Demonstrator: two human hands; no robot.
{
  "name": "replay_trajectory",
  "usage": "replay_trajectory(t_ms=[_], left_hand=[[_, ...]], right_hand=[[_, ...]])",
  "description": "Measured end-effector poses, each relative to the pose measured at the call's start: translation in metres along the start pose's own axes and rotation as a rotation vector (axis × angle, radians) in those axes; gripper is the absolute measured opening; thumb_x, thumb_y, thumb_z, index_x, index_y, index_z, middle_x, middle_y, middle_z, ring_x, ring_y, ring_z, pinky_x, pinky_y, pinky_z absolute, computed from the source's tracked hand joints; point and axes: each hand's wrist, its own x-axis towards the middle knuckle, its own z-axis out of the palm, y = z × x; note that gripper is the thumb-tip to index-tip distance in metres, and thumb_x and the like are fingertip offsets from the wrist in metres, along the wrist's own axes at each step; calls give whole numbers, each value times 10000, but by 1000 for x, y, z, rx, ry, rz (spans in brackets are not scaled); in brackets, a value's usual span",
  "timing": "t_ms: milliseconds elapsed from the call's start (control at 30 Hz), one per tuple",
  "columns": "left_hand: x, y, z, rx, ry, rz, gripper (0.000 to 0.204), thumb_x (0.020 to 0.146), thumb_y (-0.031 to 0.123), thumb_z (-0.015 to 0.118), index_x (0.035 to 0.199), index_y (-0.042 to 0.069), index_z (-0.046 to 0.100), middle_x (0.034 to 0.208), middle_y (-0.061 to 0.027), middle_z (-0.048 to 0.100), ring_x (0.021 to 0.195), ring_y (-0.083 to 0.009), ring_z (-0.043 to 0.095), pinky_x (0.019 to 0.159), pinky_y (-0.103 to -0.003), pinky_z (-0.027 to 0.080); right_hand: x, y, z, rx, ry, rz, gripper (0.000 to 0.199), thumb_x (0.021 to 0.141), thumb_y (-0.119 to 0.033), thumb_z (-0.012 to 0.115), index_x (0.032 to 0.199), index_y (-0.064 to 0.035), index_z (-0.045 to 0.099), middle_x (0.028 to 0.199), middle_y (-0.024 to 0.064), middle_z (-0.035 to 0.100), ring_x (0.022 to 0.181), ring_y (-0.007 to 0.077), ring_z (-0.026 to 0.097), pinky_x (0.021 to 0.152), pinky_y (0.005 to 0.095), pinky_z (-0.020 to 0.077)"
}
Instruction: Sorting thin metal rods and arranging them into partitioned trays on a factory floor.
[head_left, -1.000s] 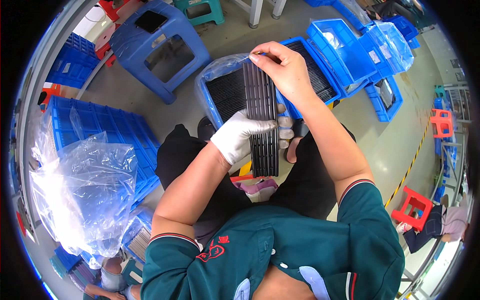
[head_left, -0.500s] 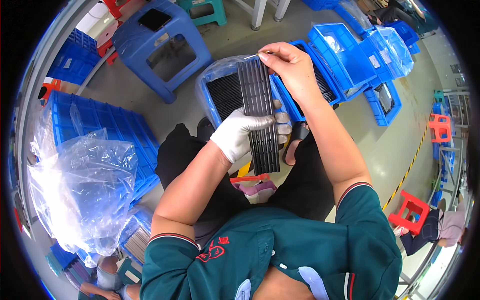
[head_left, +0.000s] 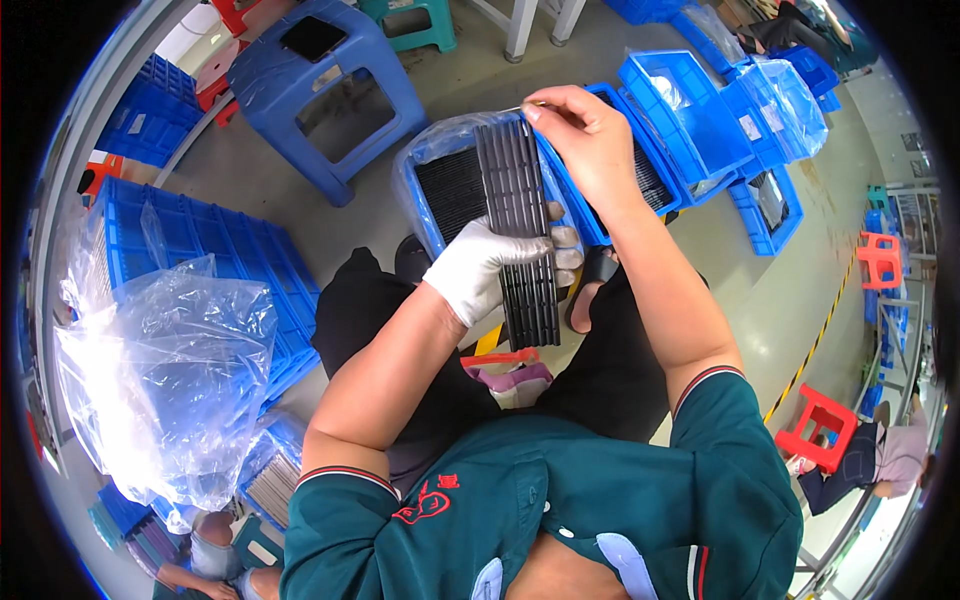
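My left hand point(head_left: 468, 272), in a white glove with greyed fingertips, grips a bundle of long black segmented strips point(head_left: 514, 180) held upright in front of me. The thumb lies across the front of the bundle and the fingers come round its right side. My bare right hand point(head_left: 592, 148) is just beyond the top right end of the bundle. Its thumb and forefinger are pinched on something thin and small, too small to name. Behind the bundle stands a blue crate point(head_left: 432, 222) lined with clear plastic, with rows of similar black strips in it.
Several blue crates point(head_left: 690, 110) stand at the far right, some with black parts. A blue stool point(head_left: 385, 140) with a dark flat object is at the far left. Stacked blue crates point(head_left: 200, 240) and a clear plastic bag point(head_left: 180, 370) are on the left. Other people sit nearby.
My right hand has shifted slightly to the right. The thin light line reaching from its fingertips over the top of the strips no longer shows. My left hand keeps its grip.
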Motion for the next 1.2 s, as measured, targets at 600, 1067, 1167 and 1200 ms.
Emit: replay_trajectory(t_ms=[600, 1067, 1167, 1200], left_hand=[[0, 14, -6, -19, 301, 278, 287, 844, -31, 597, 1128, 10, 595, 968, -101, 646, 888, -267, 653, 765, -408, 549], [1, 13, -6, 52, 382, 334, 254, 814, -35, 616, 1065, 4, 620, 927, -95, 654, 797, -234, 657, 707, -370, 542], [3, 11, -8, 147, 469, 384, 216, 808, -21, 631, 1023, 2, 634, 881, -100, 658, 756, -228, 653, 691, -351, 533], [3, 11, -9, 147, 468, 385, 216, 808, -21, 631, 1023, 2, 634, 881, -100, 658, 756, -228, 653, 691, -351, 533]], right_hand=[[-24, -24, -2, -165, -273, -125, 87, 778, -1, 687, 864, -14, 672, 824, 38, 641, 742, 111, 611, 675, 243, 486], [-25, -27, 5, -466, -192, -586, 100, 706, -37, 701, 795, -54, 658, 757, 48, 632, 709, 215, 619, 644, 316, 462], [-30, -30, 8, -520, -195, -638, 104, 685, -64, 705, 775, -64, 653, 754, 49, 636, 728, 252, 614, 680, 346, 462], [-30, -30, 8, -524, -191, -641, 98, 690, -66, 707, 774, -64, 656, 750, 45, 637, 722, 243, 616, 683, 342, 462]])
